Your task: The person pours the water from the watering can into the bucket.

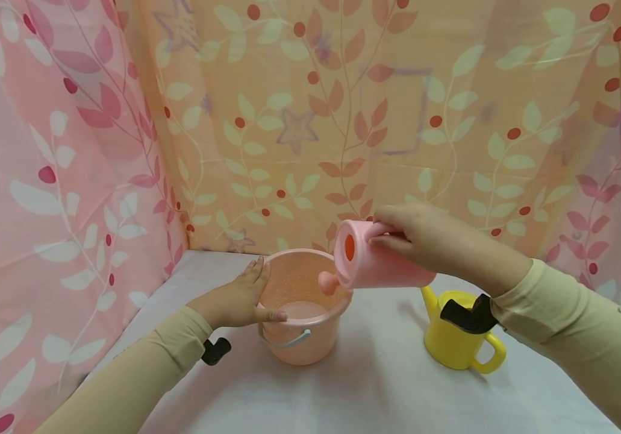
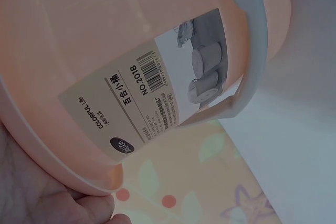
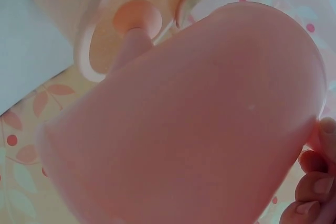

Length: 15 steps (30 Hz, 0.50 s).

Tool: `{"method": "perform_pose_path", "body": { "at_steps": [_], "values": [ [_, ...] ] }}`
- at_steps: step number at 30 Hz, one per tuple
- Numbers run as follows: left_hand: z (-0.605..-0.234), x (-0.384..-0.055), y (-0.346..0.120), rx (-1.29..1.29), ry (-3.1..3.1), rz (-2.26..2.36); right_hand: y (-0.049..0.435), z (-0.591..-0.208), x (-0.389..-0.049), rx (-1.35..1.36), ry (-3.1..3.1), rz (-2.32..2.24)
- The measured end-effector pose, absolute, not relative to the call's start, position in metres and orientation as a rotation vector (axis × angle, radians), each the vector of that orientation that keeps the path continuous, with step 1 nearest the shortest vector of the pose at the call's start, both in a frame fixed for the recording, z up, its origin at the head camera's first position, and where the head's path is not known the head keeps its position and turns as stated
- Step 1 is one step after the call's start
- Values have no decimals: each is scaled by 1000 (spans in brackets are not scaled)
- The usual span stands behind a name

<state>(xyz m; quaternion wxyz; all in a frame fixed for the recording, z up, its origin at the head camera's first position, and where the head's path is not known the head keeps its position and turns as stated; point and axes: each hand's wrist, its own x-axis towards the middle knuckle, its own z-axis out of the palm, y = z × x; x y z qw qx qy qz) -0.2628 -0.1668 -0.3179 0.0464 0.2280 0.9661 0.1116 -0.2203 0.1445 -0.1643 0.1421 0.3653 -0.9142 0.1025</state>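
A peach bucket with a pale handle stands on the table, and small specks dot its inner wall. My left hand rests on its left rim, fingers fairly straight and the thumb lying along the front rim. The left wrist view shows the bucket's printed label beside that hand. My right hand grips the handle of a pink watering can, which is tipped onto its side in the air. The can's round sprinkler head overlaps the bucket's right rim, its face towards the opening.
A yellow watering can stands upright on the white table cover to the right, below my right forearm. Flowered curtains close in the back and sides. Black wrist mounts stick out below both sleeves.
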Motion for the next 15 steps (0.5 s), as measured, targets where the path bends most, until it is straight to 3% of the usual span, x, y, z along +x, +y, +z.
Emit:
{"method": "perform_pose_path", "body": {
  "at_steps": [15],
  "values": [
    [-318,-263,-167,743,2955,332,147,-164,-224,1121,-2581,258]
  ]
}}
